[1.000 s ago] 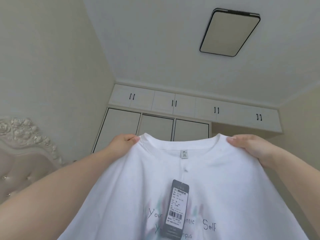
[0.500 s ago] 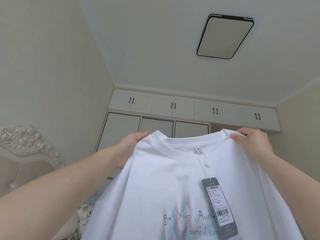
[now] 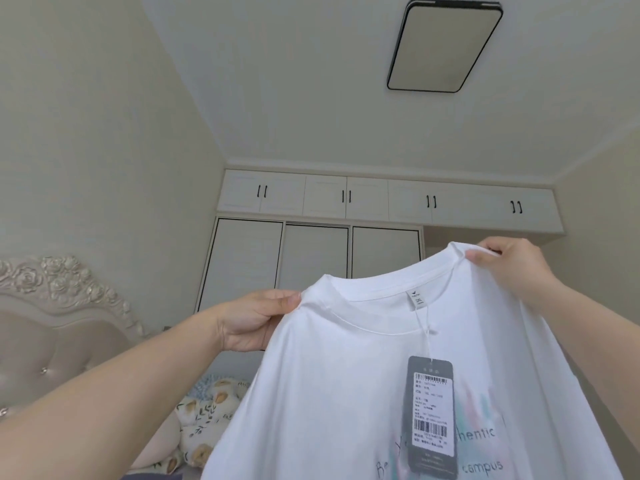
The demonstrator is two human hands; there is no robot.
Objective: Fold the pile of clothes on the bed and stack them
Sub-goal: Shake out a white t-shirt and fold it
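A white T-shirt (image 3: 339,382) hangs in the air in front of me, its back panel toward me and printed lettering showing through low on the cloth. A grey price tag (image 3: 430,415) dangles on a string from the neck label. My left hand (image 3: 254,322) pinches the left shoulder beside the collar. My right hand (image 3: 509,268) grips the right shoulder, higher up, so the shirt hangs tilted. The pile of clothes and most of the bed are hidden behind the shirt.
An ornate padded headboard (image 3: 59,313) stands at the left. Floral pillows (image 3: 204,420) lie below my left forearm. White wardrobe doors (image 3: 311,258) and upper cabinets (image 3: 384,200) fill the far wall. A ceiling lamp (image 3: 445,45) is overhead.
The shirt has swung to the right. My right hand rose and my left hand dropped, tilting the collar. The pillows came into view at lower left.
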